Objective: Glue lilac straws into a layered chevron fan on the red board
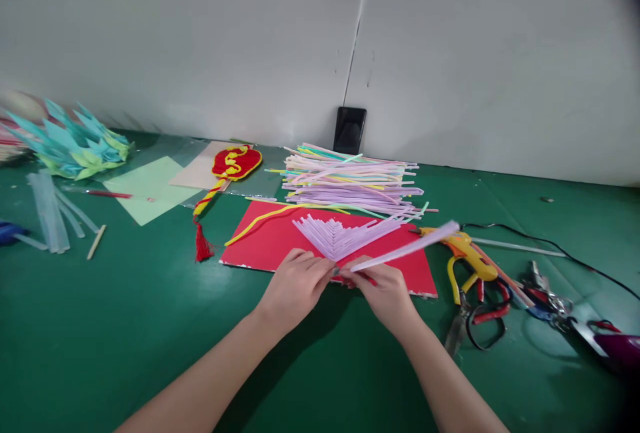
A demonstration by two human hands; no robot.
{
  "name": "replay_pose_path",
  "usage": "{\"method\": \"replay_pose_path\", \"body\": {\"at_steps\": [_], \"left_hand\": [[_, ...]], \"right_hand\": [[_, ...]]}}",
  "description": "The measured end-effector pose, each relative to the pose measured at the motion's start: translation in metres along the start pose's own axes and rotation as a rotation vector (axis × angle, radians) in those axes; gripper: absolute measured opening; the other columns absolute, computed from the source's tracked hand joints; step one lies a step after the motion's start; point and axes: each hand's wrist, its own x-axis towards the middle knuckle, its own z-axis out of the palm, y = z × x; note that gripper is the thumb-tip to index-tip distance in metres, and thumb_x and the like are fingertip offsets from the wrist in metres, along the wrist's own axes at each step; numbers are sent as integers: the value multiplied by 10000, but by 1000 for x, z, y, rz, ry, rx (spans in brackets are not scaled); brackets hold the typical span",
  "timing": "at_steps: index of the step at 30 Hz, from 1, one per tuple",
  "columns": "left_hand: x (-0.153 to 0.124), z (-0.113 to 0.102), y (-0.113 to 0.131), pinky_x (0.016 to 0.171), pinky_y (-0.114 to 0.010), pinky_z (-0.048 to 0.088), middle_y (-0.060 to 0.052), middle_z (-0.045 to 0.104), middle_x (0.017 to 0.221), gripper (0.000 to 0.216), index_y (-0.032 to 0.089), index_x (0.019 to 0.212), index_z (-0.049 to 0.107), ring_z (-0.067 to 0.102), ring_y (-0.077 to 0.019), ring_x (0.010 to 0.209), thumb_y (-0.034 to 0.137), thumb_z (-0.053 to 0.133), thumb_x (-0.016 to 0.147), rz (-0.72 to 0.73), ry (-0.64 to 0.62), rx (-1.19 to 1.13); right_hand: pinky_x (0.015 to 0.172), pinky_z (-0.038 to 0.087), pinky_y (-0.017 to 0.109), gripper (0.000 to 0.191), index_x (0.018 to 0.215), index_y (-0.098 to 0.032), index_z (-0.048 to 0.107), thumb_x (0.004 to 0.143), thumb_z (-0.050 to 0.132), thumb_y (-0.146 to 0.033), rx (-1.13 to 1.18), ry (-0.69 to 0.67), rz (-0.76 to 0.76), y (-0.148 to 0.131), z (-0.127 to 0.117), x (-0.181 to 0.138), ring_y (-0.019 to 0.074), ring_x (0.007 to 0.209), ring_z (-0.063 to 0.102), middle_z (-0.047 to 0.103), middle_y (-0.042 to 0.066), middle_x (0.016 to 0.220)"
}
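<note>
My left hand (299, 286) and my right hand (383, 289) meet with their fingertips close together over a red board (280, 236). Lilac pipe cleaners (410, 246) stick out to the right from my right hand's pinched fingers, one end raised. My left hand's fingers are closed too; what they pinch is hidden. Just beyond the fingertips lies a V-shaped piece of lilac pipe cleaners (334, 238), laid side by side with the point toward me. A yellow pipe cleaner (260, 221) curves along the board's far left side.
Behind the board lies a pile of pastel pipe cleaners (350, 179), with a phone (350, 130) against the wall. Right: a yellow glue gun (470, 254), scissors (463, 316) and pliers (493, 309). Left: a red-yellow fan ornament (235, 163), green paper (153, 189), glue sticks (50, 213).
</note>
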Motion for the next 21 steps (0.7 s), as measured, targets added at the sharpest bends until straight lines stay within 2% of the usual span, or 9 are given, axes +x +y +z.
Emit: {"method": "replay_pose_path", "body": {"at_steps": [6,12,21], "left_hand": [[1,0,-2,689,-305,384,-19,700,801,239,184,893,628,609,-157,723,265,410,948,-39,-51,7],[2,-4,-6,689,-303,383,-17,715,825,248,181,887,645,613,-158,723,275,422,944,-73,-64,32],[4,-7,-15,692,-310,388,-14,725,826,208,181,883,653,609,-170,714,266,468,924,-121,-66,95]], "right_hand": [[651,530,274,182,841,-250,703,865,539,-325,-139,-71,-111,5,-6,0,179,707,660,706,27,783],[639,510,260,185,813,-232,690,865,538,-325,-222,28,-150,8,-19,3,167,666,640,683,24,737],[608,490,253,228,694,-216,638,872,523,-301,-294,64,-151,8,-29,6,159,632,621,657,18,681]]}}
